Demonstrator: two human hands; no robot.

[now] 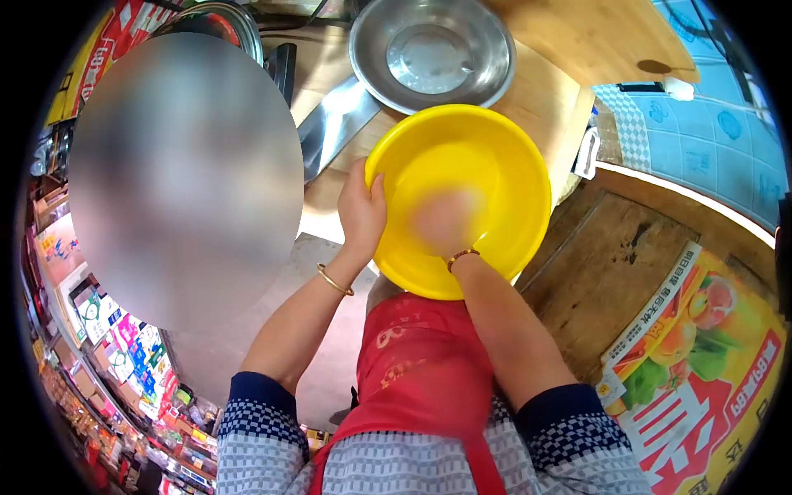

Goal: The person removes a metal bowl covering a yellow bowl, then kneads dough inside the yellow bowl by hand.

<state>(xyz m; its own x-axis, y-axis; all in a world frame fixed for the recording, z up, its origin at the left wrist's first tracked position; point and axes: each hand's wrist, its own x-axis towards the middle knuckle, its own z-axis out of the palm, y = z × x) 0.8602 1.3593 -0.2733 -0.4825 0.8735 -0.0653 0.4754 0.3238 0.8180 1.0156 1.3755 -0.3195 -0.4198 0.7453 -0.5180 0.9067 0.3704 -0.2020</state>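
My left hand (363, 209) grips the left rim of a yellow plastic basin (507, 148), thumb over the inner edge. My right hand (445, 220) is down inside the basin, near its bottom; motion smears its fingers, so I cannot tell whether they hold anything. The basin is tilted toward me and I see no clear contents. Just beyond it stands a shallow stainless steel bowl (487, 70) on the wooden table (540, 95). A flat, shiny metal piece like a broad blade (337, 128) lies left of the bowl.
A blurred oval hides much of the left side. Shelves of packaged goods (136, 355) line the lower left. At right are a brown wooden panel (615, 247), a printed carton with fruit pictures (701, 371) and a blue patterned surface (726, 148). A metal pot (247, 25) stands at upper left.
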